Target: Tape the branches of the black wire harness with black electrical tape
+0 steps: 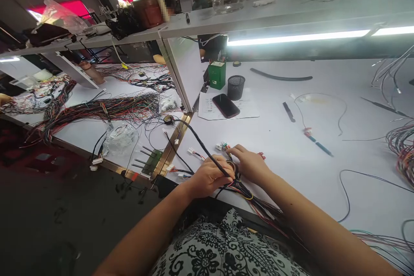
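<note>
My left hand (213, 175) is closed round a wire harness (202, 144), on a black-wrapped branch that rises past its fingers toward the far left. My right hand (249, 163) lies close beside it, fingers bent over the harness. Between the two hands shows the rim of a tape roll (232, 164), partly covered, seemingly in the right hand's grasp. Loose wires (250, 198) run from under the hands toward the table's front edge. White connectors (191, 151) on short leads lie left of the hands, and more connectors (223, 146) sit just beyond the right fingertips.
A phone (226, 106) rests on papers beside a mesh cup (236, 87) and a green box (217, 74). A green board with metal pins (151, 161) stands at the left edge. Wire bundles (404, 146) lie right; a large harness (106, 110) covers the left table. A shelf (274, 17) crosses above.
</note>
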`<state>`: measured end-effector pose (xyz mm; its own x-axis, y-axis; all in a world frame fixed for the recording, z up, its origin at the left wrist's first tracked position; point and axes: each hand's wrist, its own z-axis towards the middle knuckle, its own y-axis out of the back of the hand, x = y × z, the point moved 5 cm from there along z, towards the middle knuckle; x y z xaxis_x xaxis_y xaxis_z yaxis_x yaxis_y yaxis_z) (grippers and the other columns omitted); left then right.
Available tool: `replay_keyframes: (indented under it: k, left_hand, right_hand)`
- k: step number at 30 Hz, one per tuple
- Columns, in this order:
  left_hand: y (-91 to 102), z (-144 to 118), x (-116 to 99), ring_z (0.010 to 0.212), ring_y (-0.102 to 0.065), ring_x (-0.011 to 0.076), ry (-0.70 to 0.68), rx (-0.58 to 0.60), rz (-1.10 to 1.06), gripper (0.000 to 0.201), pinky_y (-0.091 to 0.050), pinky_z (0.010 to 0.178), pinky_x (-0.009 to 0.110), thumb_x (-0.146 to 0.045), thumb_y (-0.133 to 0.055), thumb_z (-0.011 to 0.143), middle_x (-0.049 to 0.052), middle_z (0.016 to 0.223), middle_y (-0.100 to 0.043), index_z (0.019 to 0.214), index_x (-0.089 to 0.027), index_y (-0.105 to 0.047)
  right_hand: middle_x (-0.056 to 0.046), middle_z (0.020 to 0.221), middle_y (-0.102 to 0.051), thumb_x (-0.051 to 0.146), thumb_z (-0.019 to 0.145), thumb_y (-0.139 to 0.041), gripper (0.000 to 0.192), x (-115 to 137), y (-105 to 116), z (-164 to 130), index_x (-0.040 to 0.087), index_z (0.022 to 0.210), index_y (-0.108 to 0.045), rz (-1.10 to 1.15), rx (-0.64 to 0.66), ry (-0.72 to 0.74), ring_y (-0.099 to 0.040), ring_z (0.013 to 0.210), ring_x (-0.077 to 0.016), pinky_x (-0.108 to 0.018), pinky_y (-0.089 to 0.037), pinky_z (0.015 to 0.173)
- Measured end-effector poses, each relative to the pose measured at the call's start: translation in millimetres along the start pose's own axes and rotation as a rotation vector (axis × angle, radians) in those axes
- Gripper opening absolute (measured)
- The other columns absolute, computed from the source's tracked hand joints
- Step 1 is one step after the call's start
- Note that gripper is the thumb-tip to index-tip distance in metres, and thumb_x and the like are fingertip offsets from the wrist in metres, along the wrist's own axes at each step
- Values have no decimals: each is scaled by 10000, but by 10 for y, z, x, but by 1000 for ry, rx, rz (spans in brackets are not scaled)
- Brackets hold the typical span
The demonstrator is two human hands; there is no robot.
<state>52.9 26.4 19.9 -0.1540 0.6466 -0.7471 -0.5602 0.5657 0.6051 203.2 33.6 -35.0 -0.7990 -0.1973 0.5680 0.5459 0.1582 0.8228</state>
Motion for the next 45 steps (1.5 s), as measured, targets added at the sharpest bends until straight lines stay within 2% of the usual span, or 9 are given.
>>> replay_keyframes:
  k: [4,10,15,20,24,27,38,42,45]
  left_hand:
    - [-43,129,53,1148,-511,224,-72,7,63,263,-288,1083,420,-319,-396,950,87,1021,-668,926,-188,-622]
    - [-215,280,126,916,-558,200,-83,-4,-17,332,-409,935,370,-363,-284,969,98,897,-625,895,-175,-548]
    - [-303,309,297,775,-558,162,112,54,-10,360,-444,769,289,-400,-243,978,51,821,-605,879,-181,-511]
    - [-335,427,384,774,-596,186,242,224,203,382,-432,731,291,-419,-224,977,45,810,-638,896,-194,-521]
    - [-397,569,411,768,-616,250,344,510,373,370,-428,703,342,-450,-275,949,78,808,-659,945,-195,-543]
    - [-338,619,427,812,-615,255,423,550,364,352,-427,711,339,-452,-314,932,87,874,-667,942,-195,-555]
    - [-256,219,456,690,-572,167,535,115,66,327,-436,665,282,-420,-320,946,14,714,-586,897,-180,-537]
    - [-232,-19,466,771,-618,152,426,-199,-346,384,-478,763,287,-449,-334,957,60,905,-639,1065,-150,-550]
    - [-288,-107,475,919,-600,170,363,-197,-458,296,-450,869,306,-405,-489,906,75,1060,-627,1035,-156,-583]
  right_hand:
    - [-65,1093,-600,253,814,-549,311,110,-113,109,264,1122,-592,-65,120,32,-599,855,-187,-246,-429,602]
    - [-82,1248,-554,259,881,-479,429,-35,-144,-176,259,1309,-452,370,-126,-8,-524,1135,-219,-401,-449,940]
    - [-95,1318,-473,294,906,-474,342,1,-6,-656,258,1246,-466,277,-353,-80,-437,1226,-240,-478,-400,1018]
    - [-87,1262,-500,278,905,-506,196,239,-200,-859,255,1098,-532,130,-188,94,-501,1134,-231,-438,-477,933]
    - [-98,1217,-525,224,926,-457,199,233,-374,-841,240,1106,-539,106,-223,140,-544,1072,-219,-414,-505,888]
    - [-94,1201,-538,227,923,-464,160,214,-394,-843,237,1062,-542,121,-245,146,-555,1051,-215,-397,-503,870]
    - [-19,879,-649,182,833,-486,283,239,-202,-712,276,1094,-546,135,-188,30,-602,803,-199,-355,-457,744]
    - [-32,1025,-625,196,815,-449,161,-120,-187,-676,243,962,-494,526,-351,-205,-622,808,-163,-309,-496,728]
    - [-60,1014,-569,196,760,-494,150,-264,-181,-630,225,904,-527,435,-455,-203,-585,902,-195,-349,-493,794]
